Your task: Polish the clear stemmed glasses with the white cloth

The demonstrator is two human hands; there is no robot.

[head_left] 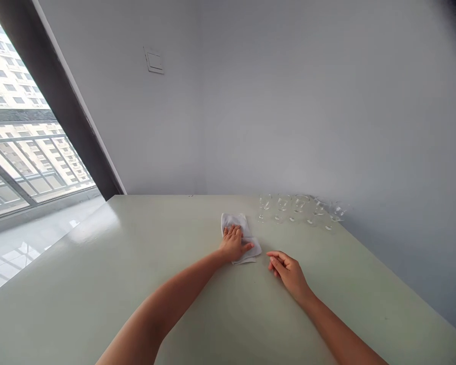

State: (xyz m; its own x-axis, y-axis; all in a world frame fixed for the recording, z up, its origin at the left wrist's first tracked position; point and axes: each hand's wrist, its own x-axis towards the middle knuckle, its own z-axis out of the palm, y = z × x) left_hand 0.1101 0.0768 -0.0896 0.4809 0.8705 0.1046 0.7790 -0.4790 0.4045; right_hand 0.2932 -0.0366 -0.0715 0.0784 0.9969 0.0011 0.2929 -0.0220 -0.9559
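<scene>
A white folded cloth (253,248) lies on the pale green table (137,263), near its middle. My left hand (234,243) rests on the cloth with the fingers spread and the palm down. To the right of the cloth, my right hand (285,268) is held at the table with its fingers curled and the thumb against the index finger; nothing shows in it. Several clear stemmed glasses stand in a row behind my right hand, from one at the left (265,204) to one at the right (338,210).
Grey walls meet behind the table, and the right wall (365,126) runs along its right edge. A white switch (154,61) is on the left wall. At the far left, a window (23,101) shows a railing and buildings.
</scene>
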